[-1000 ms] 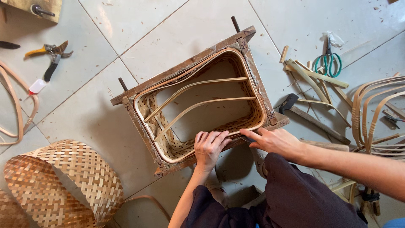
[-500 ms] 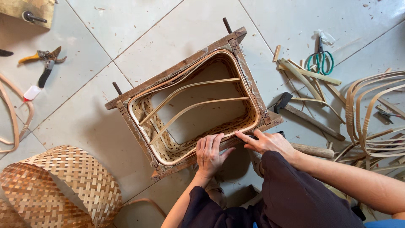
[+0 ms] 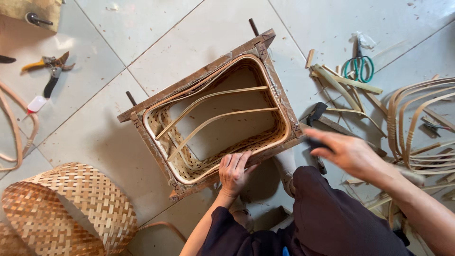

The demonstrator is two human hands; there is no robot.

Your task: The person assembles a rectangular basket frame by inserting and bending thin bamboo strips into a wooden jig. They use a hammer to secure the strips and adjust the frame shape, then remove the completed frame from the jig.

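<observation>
Right hand (image 3: 350,154) left the frame (image 3: 279,95) holding a woven basket (image 3: 189,166).

We see a floor (image 3: 189,28) of large pale square tiles with dark grout lines running diagonally. Wood shavings and dust speckle the tiles, thickest toward the right. Soft, even light falls across the floor, with faint shadows only.

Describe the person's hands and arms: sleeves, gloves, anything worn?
Both hands are bare, no gloves, no rings or watch visible. The left hand comes out of a dark long sleeve ending at the wrist. The right hand is motion-blurred; its forearm is bare, no sleeve in view.
</observation>
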